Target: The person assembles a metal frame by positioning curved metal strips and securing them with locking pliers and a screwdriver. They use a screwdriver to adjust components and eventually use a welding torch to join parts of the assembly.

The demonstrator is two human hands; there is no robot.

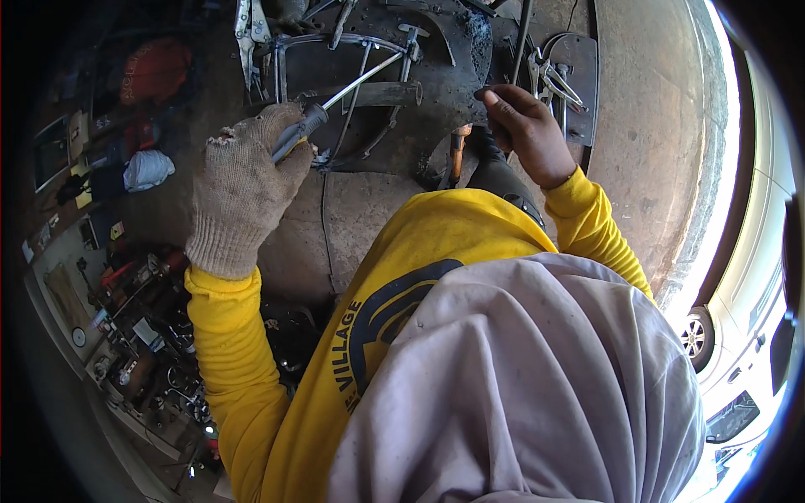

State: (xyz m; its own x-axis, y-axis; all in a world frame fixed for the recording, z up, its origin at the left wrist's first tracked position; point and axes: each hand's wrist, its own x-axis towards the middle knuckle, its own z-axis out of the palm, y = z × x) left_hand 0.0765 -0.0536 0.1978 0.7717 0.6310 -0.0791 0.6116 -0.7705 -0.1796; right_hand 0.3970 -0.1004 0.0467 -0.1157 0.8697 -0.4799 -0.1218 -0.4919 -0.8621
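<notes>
My left hand (243, 184), in a worn knitted work glove, is closed around the grey handle of a screwdriver (360, 81). Its long bright shaft slants up and to the right over a curved metal frame (289, 40) and a piece of metal pipe (381, 94). Over to the right, my bare right hand (532, 134) has thumb and forefinger pinched together. Something small and dark shows at those fingertips, too small to name. Below that hand is a tool with an orange-brown handle (457, 152). Locking pliers (553, 82) lie just beyond it.
A second pair of locking pliers (249, 38) is at the far left of the work area. A dark metal plate (579, 113) lies on the right. Shelves and floor clutter (142, 335) fill the left side. A light-coloured vehicle (755, 277) stands at the right edge.
</notes>
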